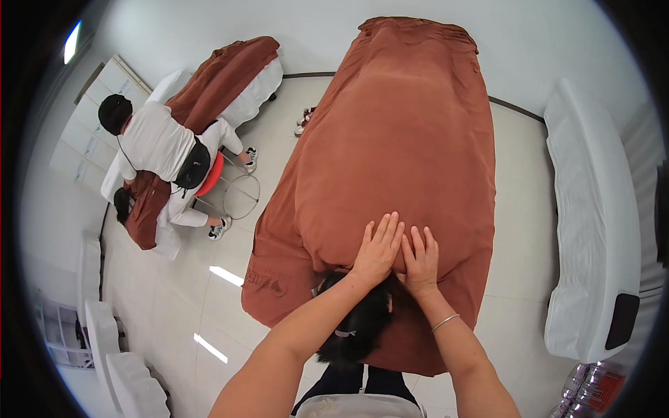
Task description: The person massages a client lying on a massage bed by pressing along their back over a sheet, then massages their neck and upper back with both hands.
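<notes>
A reddish-brown sheet (401, 125) covers a person lying on a massage bed. The person's dark-haired head (359, 317) is at the near end, below my forearms. My left hand (378, 249) rests flat on the covered upper back, with its fingers stretched out and pointing away from me. Beside it, my right hand (420, 261) lies flat on the same sheet, fingers slightly spread. The two hands nearly touch at the fingers. A thin silver bracelet (445, 322) circles my right wrist. Neither hand holds anything.
To the left, a co-worker in white (160, 143) sits on a red stool (210, 174) beside another bed with a brown sheet (226, 76). A white padded bed (592, 223) stands along the right. Shiny metallic objects (582, 390) sit at the lower right. White cabinets (101, 118) line the left wall.
</notes>
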Demonstrator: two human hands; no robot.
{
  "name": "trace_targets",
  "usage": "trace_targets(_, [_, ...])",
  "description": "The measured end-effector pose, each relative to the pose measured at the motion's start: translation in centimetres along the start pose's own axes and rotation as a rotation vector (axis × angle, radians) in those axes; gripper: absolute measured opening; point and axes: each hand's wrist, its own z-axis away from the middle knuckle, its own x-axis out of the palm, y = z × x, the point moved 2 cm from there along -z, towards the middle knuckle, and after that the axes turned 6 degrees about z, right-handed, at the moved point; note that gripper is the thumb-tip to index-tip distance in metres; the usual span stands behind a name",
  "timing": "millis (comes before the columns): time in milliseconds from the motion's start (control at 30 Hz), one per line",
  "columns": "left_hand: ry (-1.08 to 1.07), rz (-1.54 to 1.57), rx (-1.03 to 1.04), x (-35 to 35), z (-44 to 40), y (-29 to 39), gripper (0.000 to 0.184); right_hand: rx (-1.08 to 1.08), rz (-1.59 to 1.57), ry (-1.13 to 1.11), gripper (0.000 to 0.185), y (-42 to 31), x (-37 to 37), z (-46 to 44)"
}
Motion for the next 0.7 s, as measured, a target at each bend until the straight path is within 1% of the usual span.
trace_targets(67, [-0.001, 0.026, 0.023, -0.2, 0.5, -0.6, 0.083, -0.001, 0.001, 0.035, 0.071, -0.7, 0.4, -0.3])
trace_targets(100, [0.003, 0.027, 0.021, -0.7, 0.5, -0.8, 0.083, -0.006, -0.004, 0.052, 0.075, -0.9, 0.3, -0.5])
trace_targets(133, [-0.041, 0.062, 0.017, -1.2, 0.6, -1.1, 0.085, -0.008, -0.008, 0.067, 0.079, -0.9, 0.1, -0.7])
trace_targets(167, [-0.084, 0.096, 0.015, -1.4, 0.3, -1.1, 0.087, -0.007, -0.003, 0.066, 0.079, -0.6, -0.2, -0.8])
trace_targets(233, [-0.066, 0.051, 0.006, -1.3, -0.8, -0.8, 0.089, 0.02, -0.003, -0.092, 0.088, 0.0, -1.0, -1.8])
trace_targets(267, [-0.052, 0.003, -0.005, -1.2, -1.1, -0.6, 0.091, 0.049, -0.019, -0.111, 0.099, 0.2, -1.2, -2.0])
trace_targets(300, [-0.057, 0.002, -0.003, -1.2, -1.2, 0.0, 0.091, 0.054, -0.021, -0.112, 0.099, 0.4, -1.6, -1.7])
trace_targets(367, [-0.137, -0.09, -0.022, -0.8, -1.8, 0.7, 0.075, 0.094, -0.019, -0.151, 0.101, 1.0, -1.8, -1.4])
trace_targets(400, [-0.096, -0.089, -0.02, -0.4, -1.6, 0.9, 0.072, 0.082, -0.013, -0.126, 0.102, 1.0, -1.6, -1.0])
trace_targets(433, [-0.099, -0.089, -0.022, 0.0, -1.1, 0.7, 0.072, 0.082, -0.016, -0.128, 0.102, 0.7, -1.1, -0.5])
trace_targets(500, [-0.067, -0.077, 0.003, 0.3, -0.6, 0.5, 0.068, 0.057, 0.029, -0.054, 0.097, 0.1, -0.1, 0.0])
trace_targets(533, [-0.067, -0.022, 0.01, 0.1, -0.2, 0.0, 0.069, 0.044, -0.004, 0.009, 0.086, -0.4, 0.3, -0.1])
trace_targets(567, [-0.064, -0.021, 0.008, -0.2, 0.0, -0.5, 0.069, 0.04, -0.002, 0.008, 0.086, -0.7, 0.6, -0.2])
trace_targets(633, [-0.046, 0.117, 0.015, -1.0, 0.3, -1.2, 0.078, 0.031, -0.023, 0.069, 0.074, -1.3, 0.7, -0.5])
trace_targets(667, [-0.064, 0.135, 0.017, -1.1, 0.4, -1.4, 0.077, 0.025, -0.003, 0.065, 0.068, -1.2, 0.7, -0.6])
trace_targets(700, [-0.064, 0.136, 0.019, -1.0, 0.2, -1.2, 0.077, 0.026, -0.001, 0.065, 0.068, -0.8, 0.4, -0.8])
